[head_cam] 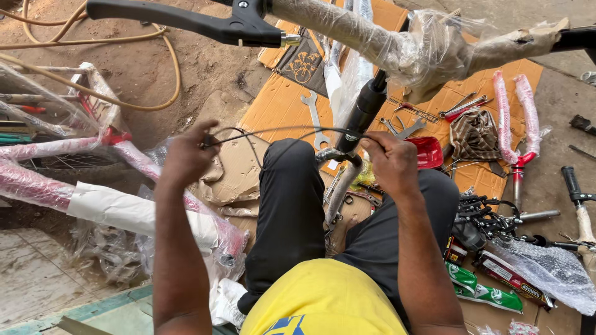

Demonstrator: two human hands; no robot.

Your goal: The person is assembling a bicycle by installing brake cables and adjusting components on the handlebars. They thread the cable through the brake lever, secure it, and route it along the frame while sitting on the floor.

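Observation:
My left hand (186, 155) pinches one end of a thin black cable (279, 131), which arcs across my knees to my right hand (391, 162). My right hand grips the other end of the cable beside the black stem (363, 111) of a bicycle. The plastic-wrapped handlebar (372, 37) runs across the top of the view, with a black brake lever (186, 22) at its left end. I am sitting, in black trousers and a yellow shirt.
Flattened cardboard (279, 102) on the ground holds spanners (315, 118), a red tray (428, 152) and a checked cloth (475, 133). A wrapped red-and-white bicycle frame (112, 208) lies at left. Wrapped red fork parts (518, 121), black parts and small boxes (490, 294) sit at right. A yellow hose (93, 40) loops over dirt.

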